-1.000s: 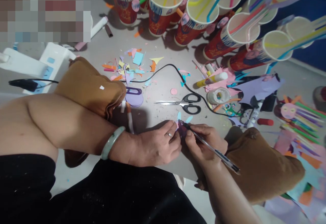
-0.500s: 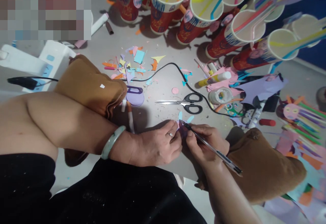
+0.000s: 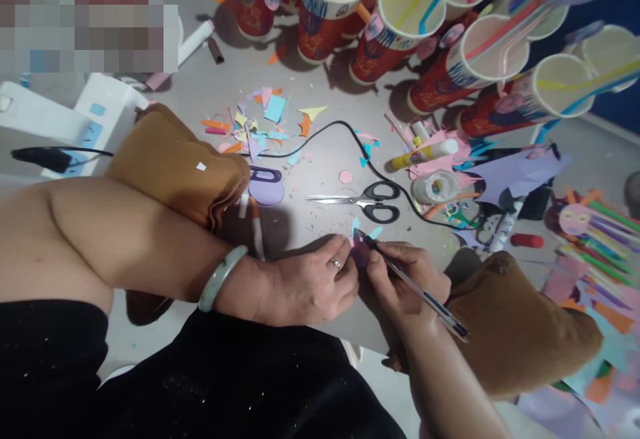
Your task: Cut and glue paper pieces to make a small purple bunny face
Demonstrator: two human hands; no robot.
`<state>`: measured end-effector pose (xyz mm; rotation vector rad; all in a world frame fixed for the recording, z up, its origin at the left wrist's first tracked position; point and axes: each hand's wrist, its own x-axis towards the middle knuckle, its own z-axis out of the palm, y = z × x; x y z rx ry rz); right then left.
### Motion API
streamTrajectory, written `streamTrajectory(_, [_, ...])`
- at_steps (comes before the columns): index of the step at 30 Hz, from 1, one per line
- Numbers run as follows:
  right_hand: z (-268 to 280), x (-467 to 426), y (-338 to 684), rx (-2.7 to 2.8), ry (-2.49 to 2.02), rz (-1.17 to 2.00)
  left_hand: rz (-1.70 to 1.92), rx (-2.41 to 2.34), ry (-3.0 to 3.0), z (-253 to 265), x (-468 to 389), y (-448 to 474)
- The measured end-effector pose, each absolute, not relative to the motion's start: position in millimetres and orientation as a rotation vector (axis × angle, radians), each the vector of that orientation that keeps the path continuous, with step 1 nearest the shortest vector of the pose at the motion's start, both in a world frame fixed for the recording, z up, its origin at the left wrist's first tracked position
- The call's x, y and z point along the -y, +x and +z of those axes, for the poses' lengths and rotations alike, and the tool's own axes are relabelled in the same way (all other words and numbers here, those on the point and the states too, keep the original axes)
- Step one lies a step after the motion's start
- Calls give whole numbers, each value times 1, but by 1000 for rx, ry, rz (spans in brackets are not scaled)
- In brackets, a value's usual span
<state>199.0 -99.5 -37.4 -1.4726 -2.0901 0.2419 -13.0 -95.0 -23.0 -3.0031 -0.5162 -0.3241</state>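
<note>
A clear-barrelled pen (image 3: 417,287) with a black tip end is gripped in my right hand (image 3: 407,279), its point over a small paper cutout. The cutout (image 3: 359,251) is purple and pink, with light-blue paper strips sticking out at its top. My left hand (image 3: 315,282), with a ring and a jade bangle, is closed at the cutout's left edge and pins it to the table; the fingertips partly hide it. Just beyond the hands lie black-handled scissors (image 3: 357,200), blades pointing left. A pink paper disc (image 3: 345,176) is behind them.
Red paper cups (image 3: 320,26) with coloured straws line the far side. Paper scraps (image 3: 260,119) and a black cord (image 3: 340,122) lie mid-table. Brown cushions (image 3: 170,159) sit by both arms. A glue stick (image 3: 425,154), a clear tape roll (image 3: 436,188) and bundled straws (image 3: 610,239) are at right.
The pen tip has shifted slightly up over the cutout, and its rear end has moved a little left. The view has tilted slightly; both hands stay in place.
</note>
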Motion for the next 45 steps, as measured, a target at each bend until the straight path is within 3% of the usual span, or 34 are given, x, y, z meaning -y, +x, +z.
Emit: streamTrajectory(45, [-43,102,205,2057,-1481,276,-341,527,-3004,-25,96,-13])
